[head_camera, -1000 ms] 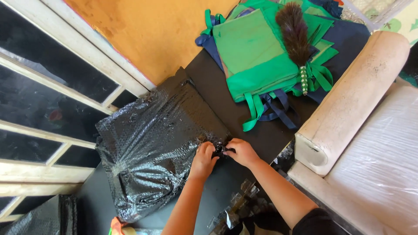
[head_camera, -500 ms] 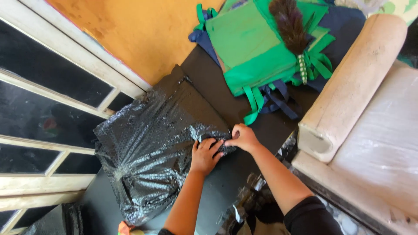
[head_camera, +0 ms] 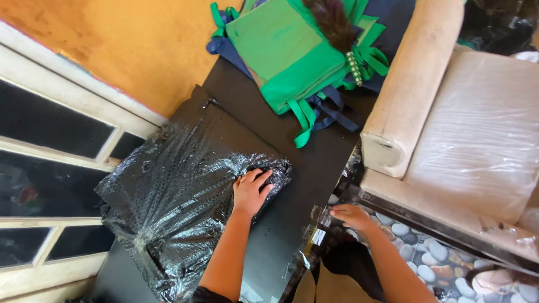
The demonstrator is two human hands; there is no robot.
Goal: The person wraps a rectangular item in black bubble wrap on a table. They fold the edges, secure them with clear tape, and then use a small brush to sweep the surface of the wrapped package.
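The black bubble-wrapped bundle (head_camera: 179,207) ran off the bottom edge, and whatever it wrapped was hidden. The green bags (head_camera: 292,56) and the brown feather duster (head_camera: 334,22) were cut off at the top edge. The sofa (head_camera: 477,129) ran past the right edge.

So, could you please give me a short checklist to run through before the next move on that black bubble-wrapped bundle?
1. Left hand flat on the black bubble-wrapped bundle: ok, palm presses its right end.
2. Right hand free: ok, it holds nothing and rests at the edge of the black table.
3. Bundle fully supported: not ok, its left part seems to overhang the table towards the white-framed window.
4. Wrap closed at the end under the left hand: cannot tell, the palm covers it.
5. Space beside the bundle: ok, the stack of green fabric bags lies apart, farther up the table.
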